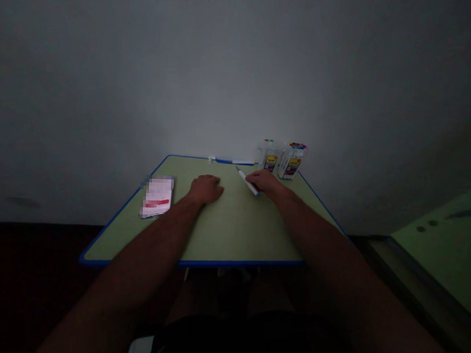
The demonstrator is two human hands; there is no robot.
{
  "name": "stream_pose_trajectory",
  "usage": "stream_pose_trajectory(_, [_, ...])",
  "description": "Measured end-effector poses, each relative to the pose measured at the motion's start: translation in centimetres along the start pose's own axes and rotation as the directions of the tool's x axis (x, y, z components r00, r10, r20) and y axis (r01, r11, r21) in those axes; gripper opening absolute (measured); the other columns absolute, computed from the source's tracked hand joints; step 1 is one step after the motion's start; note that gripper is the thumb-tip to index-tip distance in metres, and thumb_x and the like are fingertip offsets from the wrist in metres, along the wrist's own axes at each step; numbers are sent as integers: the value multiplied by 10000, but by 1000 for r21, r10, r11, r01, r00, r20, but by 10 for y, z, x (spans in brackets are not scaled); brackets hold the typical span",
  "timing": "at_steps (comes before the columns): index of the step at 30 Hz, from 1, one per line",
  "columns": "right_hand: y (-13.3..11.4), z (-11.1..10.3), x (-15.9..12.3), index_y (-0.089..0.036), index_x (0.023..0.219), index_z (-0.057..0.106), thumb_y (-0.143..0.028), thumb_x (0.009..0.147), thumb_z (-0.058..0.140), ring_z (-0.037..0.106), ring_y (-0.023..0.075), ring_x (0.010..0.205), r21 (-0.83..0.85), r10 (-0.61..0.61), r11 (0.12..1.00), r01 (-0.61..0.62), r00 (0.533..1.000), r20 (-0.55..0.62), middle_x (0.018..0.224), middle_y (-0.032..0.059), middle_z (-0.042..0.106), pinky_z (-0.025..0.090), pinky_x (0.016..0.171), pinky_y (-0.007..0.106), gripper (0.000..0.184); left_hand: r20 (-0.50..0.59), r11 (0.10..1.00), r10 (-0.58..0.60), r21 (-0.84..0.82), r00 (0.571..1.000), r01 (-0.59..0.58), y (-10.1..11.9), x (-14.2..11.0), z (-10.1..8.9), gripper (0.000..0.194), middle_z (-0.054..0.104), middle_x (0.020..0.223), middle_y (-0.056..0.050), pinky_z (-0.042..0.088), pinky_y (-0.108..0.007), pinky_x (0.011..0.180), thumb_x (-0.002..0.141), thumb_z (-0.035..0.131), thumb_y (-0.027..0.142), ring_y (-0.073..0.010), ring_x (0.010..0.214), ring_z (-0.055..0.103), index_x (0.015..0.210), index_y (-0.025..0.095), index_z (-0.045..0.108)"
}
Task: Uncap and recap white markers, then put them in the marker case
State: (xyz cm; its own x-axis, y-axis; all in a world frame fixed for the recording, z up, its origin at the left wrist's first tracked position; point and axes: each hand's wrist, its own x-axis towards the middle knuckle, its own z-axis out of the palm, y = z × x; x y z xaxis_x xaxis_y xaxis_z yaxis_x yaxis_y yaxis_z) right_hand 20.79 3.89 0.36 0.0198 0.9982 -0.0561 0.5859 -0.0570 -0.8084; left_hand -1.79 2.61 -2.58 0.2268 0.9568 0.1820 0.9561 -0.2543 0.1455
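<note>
Between the fingers of my right hand (266, 181) is a white marker (243, 176), tilted, its dark narrow end pointing up and left and its blue end toward me. My right hand is closed on it, just above the right half of the tabletop. My left hand (206, 189) lies palm down on the pale yellow-green table (233, 233), fingers stretched out and holding nothing. Behind my right hand stand two clear marker cases (270, 159); the right-hand case (291, 163) shows many coloured caps, the left one only a few.
A lit phone or tablet (157, 197), partly pixelated, lies at the table's left side. Along the back edge are a blue and white pen-like strip (236, 161) and a small white object (211, 158). A grey wall (231, 78) rises behind the table.
</note>
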Motion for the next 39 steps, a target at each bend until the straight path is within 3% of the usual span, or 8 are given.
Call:
stream_pose_trajectory(2, [6,-1,-9,-137,819,714,-201,861,638,582,101,550,159,46,986,-49,999,25,690,5,683,457,527,190,108,-1,1000,9,9,1000,-9,-2,0,2,559,611,1421,-95,420,-400,1093,899,460,511,-291,1304,555,1336,214,642])
stream_pose_trajectory(11, [9,-2,-16,-148,717,605,-128,888,598,541,100,533,464,109,873,-151,987,115,610,-17,605,475,582,219,173,9,1000,7,8,1000,-7,-5,-2,-1,561,609,1431,-79,405,-348,1124,912,462,494,-245,1322,551,1354,192,632])
stream_pose_trajectory(17, [13,-4,-13,-141,643,575,-97,880,611,483,87,476,490,81,861,-136,988,131,540,-31,541,414,493,211,244,-61,1000,-5,-2,998,5,-7,0,4,535,646,1381,-83,423,-339,1112,907,492,493,-246,1280,583,1304,182,671])
stream_pose_trajectory(24, [15,1,-7,-153,658,567,-76,852,628,544,106,499,546,99,823,-160,985,140,572,-14,586,463,510,222,217,-128,997,-67,24,990,71,0,-2,7,471,684,1302,-103,467,-378,1046,911,504,457,-277,1204,616,1249,192,698])
stream_pose_trajectory(29, [18,3,-3,-152,666,586,-68,837,622,553,111,484,554,99,816,-166,984,150,572,1,597,465,497,220,194,-139,995,-44,85,989,56,7,0,7,434,698,1199,-148,478,-395,995,934,467,422,-292,1146,613,1194,168,703])
stream_pose_trajectory(33, [18,3,-4,-139,661,604,-51,840,584,561,117,494,552,85,820,-153,985,147,589,11,610,471,492,232,200,-131,988,-61,130,989,79,11,11,8,426,671,1174,-182,490,-398,960,933,454,390,-303,1147,589,1194,132,672])
stream_pose_trajectory(39, [17,-1,-7,-146,651,618,-51,843,573,578,113,497,562,102,810,-165,985,142,614,19,641,481,504,228,219,-165,979,-158,101,974,176,12,39,13,450,593,1311,-184,459,-388,1024,921,470,382,-295,1237,523,1258,115,604])
